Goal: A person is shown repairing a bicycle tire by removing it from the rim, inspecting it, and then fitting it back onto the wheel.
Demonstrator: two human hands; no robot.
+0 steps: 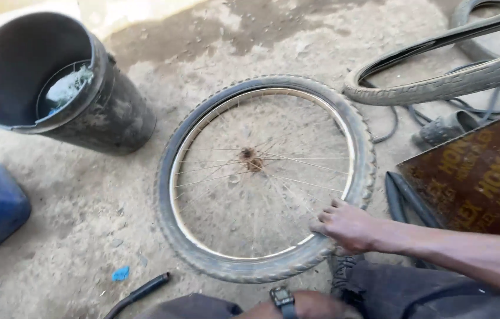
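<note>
Fingers of the right hand (347, 225) press the tyre (356, 142) at the rim (200, 127), risking a pinch; left hand (315, 305) mostly hidden, grip unclear.

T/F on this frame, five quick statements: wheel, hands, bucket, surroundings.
1. The bicycle wheel lies flat on the ground. True.
2. The right hand rests on the wheel's tyre and rim at the lower right. True.
3. The black bucket stands right of the wheel. False: it stands to the upper left.
4. The left hand is clamped on the spokes. False: only the left wrist with a watch shows at the bottom edge; the hand is out of view.
5. A loose tyre lies at the upper right, apart from the wheel. True.
</note>
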